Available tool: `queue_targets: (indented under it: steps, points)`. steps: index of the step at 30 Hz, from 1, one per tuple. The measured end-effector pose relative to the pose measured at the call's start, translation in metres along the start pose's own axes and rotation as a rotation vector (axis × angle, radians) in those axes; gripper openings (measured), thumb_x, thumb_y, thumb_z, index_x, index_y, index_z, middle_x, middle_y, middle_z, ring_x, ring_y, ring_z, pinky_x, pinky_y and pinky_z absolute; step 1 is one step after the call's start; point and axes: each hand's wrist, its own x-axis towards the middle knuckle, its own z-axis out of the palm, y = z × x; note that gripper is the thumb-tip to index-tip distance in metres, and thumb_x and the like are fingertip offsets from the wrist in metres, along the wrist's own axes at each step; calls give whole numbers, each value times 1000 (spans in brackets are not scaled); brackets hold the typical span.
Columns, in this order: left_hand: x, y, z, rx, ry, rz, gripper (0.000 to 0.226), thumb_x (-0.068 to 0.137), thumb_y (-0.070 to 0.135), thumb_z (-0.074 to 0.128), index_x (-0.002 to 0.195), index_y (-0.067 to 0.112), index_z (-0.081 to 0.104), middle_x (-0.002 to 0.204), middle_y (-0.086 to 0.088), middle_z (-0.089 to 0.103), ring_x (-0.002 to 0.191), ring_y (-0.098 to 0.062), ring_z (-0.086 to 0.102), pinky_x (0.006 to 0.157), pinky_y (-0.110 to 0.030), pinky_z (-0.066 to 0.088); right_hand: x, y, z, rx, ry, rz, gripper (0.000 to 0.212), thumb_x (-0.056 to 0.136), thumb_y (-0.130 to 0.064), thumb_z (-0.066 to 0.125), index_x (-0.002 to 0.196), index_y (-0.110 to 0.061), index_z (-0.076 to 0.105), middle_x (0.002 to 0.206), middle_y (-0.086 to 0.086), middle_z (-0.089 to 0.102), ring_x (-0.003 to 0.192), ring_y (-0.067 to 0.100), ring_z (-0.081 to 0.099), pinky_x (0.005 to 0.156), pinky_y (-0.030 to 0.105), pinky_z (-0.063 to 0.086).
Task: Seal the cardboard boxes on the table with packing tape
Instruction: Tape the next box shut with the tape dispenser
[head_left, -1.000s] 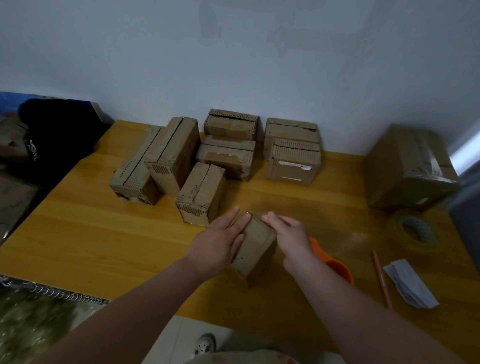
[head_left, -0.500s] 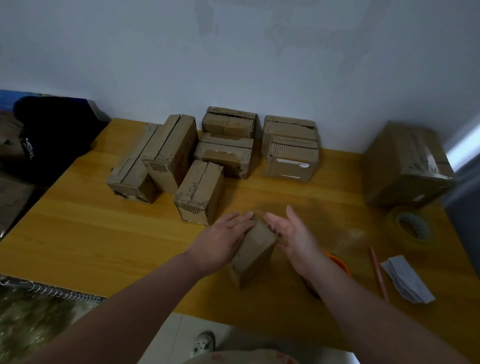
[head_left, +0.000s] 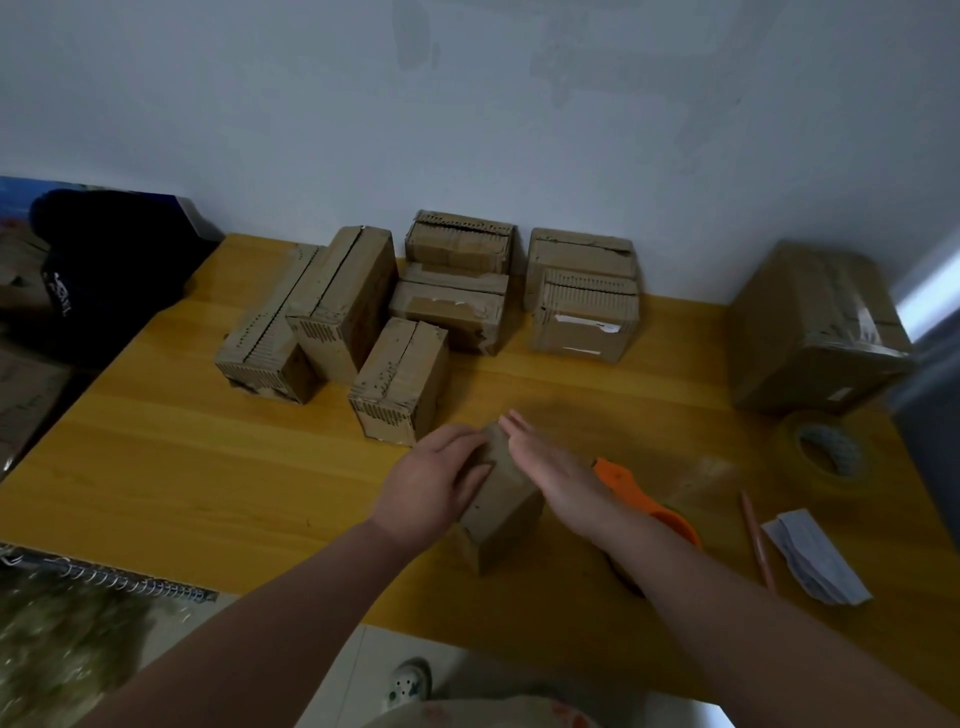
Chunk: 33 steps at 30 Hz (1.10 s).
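Observation:
A small cardboard box (head_left: 501, 512) stands on the wooden table (head_left: 208, 467) near its front edge. My left hand (head_left: 434, 480) grips the box's left side, fingers curled over its top. My right hand (head_left: 553, 470) lies flat with straight fingers against the box's upper right face. An orange tape dispenser (head_left: 644, 506) sits just right of the box, partly hidden by my right forearm. A roll of packing tape (head_left: 828, 452) lies flat at the far right.
Several small cardboard boxes (head_left: 400, 379) cluster at the back by the wall. A larger taped box (head_left: 815, 327) sits at the back right. A pencil (head_left: 756, 540) and folded paper (head_left: 815, 556) lie front right. A spiral notebook (head_left: 78, 577) overhangs the front left.
My right hand has opened flat and slid up along the box's right face toward its far top corner. My left hand has closed more firmly over the box's left side.

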Motion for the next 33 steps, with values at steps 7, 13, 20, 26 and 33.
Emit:
queue_targets:
  steps: [7,13,20,26,33]
  points:
    - [-1,-1,9,-35,23,-79,48,95,41,36,120,8,59,108,-7,57,87,-20,59,68,-35,54,-16,14,1,-820,1,-378,85,88,-74,19,153,-27,-11,157,-16,-24,143,9,-27,119,40,-6]
    - [1,0,8,46,3,-174,62,92,54,30,130,11,51,117,-6,55,99,-20,56,71,-24,42,-9,16,-20,-801,1,-324,109,76,-86,35,150,-28,-22,152,-17,-33,141,8,-31,118,39,-13]
    - [0,1,9,54,-34,-246,46,100,41,38,135,12,47,119,-6,53,106,-20,52,79,-28,42,-8,16,-17,-962,-40,-367,120,68,-89,38,151,-24,-19,157,-11,-28,142,12,-31,118,42,-15]
    - [1,-1,10,69,-62,-257,57,97,52,32,134,12,48,117,-6,54,106,-19,49,82,-27,41,-18,20,-15,-982,-83,-427,117,72,-85,40,151,-24,-20,156,-11,-29,142,13,-31,116,40,-17]
    - [1,-1,9,60,-79,-279,75,87,62,14,131,13,49,116,-5,53,105,-19,48,83,-29,41,-24,28,-15,-924,18,-309,112,81,-74,49,150,-22,-22,156,-9,-28,140,12,-31,120,43,-9]
